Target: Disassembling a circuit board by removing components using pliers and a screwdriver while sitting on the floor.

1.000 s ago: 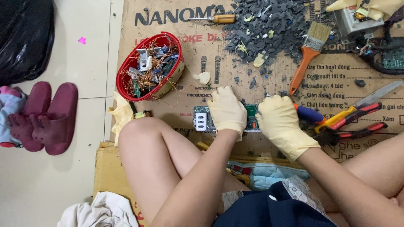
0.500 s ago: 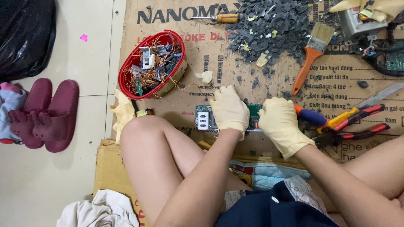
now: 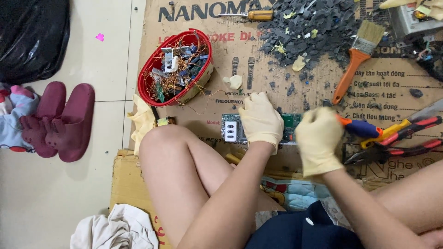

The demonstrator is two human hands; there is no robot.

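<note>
Head view shows our gloved left hand (image 3: 261,121) pressed flat on the green circuit board (image 3: 290,123) at the cardboard sheet's (image 3: 221,87) near edge, while our right hand (image 3: 318,140), closed round the blue-handled tool (image 3: 362,128), could slip and gouge the board.

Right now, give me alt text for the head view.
Gloved left hand presses a green circuit board onto cardboard; the blurred, gloved right hand is beside it. Nearby: a red basket of wires, paintbrush, pliers.
</note>
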